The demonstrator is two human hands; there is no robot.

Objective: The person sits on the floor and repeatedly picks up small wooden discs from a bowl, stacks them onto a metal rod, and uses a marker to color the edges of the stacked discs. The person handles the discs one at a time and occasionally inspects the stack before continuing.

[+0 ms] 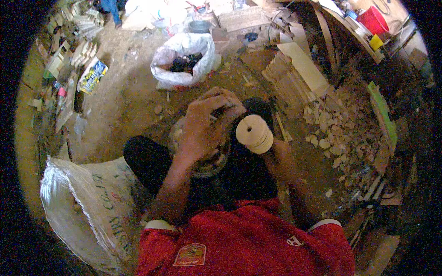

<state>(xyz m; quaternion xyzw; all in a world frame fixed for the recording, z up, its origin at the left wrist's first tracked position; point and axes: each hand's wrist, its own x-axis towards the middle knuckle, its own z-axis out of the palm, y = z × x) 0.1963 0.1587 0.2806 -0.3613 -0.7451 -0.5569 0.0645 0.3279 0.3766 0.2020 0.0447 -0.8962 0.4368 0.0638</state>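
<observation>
Stack of pale wooden discs [254,134] sits in right hand [276,154], grip closed beneath it, above the lap. Left hand [205,124] curls shut over something small, unclear what. Best keep stack level, holes aligned, over bowl [209,165].

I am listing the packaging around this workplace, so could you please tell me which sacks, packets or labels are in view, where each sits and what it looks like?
Woven sack: lower left beside the person's knee, lying slumped, whitish with dark printing.
Open white sack: upper middle on the dirt floor, mouth rolled open, dark pieces inside.
Flat printed packet: upper left on the floor, rectangular, blue, yellow and white.
Shirt badge: lower middle on the red shirt, shield-shaped, yellow and red.
</observation>
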